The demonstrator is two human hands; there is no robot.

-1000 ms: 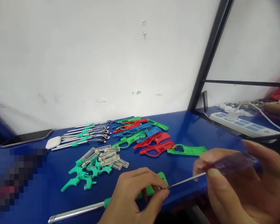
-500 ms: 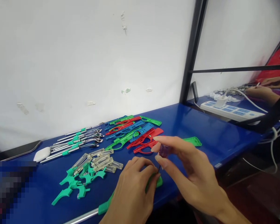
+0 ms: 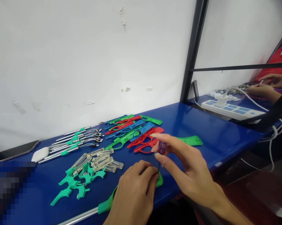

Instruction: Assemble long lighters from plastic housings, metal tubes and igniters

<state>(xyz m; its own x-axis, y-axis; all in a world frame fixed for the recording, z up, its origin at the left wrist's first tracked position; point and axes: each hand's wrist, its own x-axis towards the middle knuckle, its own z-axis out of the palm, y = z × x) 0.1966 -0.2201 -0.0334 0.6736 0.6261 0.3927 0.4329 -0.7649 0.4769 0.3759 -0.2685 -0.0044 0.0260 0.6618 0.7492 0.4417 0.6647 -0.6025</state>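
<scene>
My left hand (image 3: 135, 193) presses down on a green plastic shell (image 3: 159, 181) at the near edge of the blue table (image 3: 202, 125); a silver tube (image 3: 79, 216) with a green collar sticks out to its left. My right hand (image 3: 185, 172) pinches a purple-handled screwdriver (image 3: 161, 148) upright, its tip down at the green shell between my two hands. Behind lie red, blue and green gun-shaped shells (image 3: 136, 132).
Teal trigger pieces (image 3: 72, 184) and clear plastic parts (image 3: 100, 159) lie to the left, with silver rods (image 3: 72, 142), a white case (image 3: 40, 153) and a phone (image 3: 14, 150) further back. A black frame post (image 3: 190, 53), a power strip (image 3: 232, 109) and another person's hands (image 3: 267, 86) are at right.
My right hand swung the screwdriver from lying flat at the right to standing upright over the green shell. My view shifted right and down.
</scene>
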